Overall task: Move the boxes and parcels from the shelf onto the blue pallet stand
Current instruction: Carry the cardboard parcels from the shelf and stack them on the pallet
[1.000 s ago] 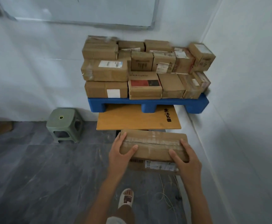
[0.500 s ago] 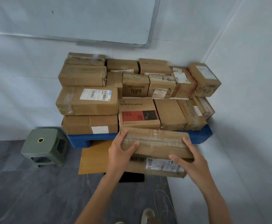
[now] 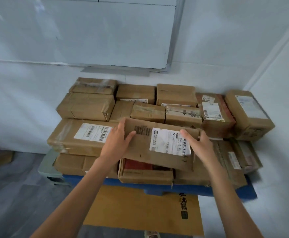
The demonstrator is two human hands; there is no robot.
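Observation:
A long flat cardboard parcel (image 3: 159, 152) with a white shipping label and a barcode is held over the front row of the stack. My left hand (image 3: 118, 140) grips its left end, thumb on top. My right hand (image 3: 198, 145) grips its right end the same way. Its near edge tilts down above a box with a red print (image 3: 140, 166). Under the stack runs the blue pallet stand (image 3: 157, 187), with only its front edge showing. Several brown boxes fill it in two layers, among them a large labelled box (image 3: 78, 136) at the left.
A green plastic stool (image 3: 49, 167) stands left of the pallet. A flat yellow-brown board (image 3: 140, 210) lies on the grey floor in front of it. White walls close the corner at the back and right; a whiteboard (image 3: 88, 31) hangs above the stack.
I have stepped closer and raised the parcel from below the pallet's front edge to above the front row of boxes. It has tipped so its labelled face shows.

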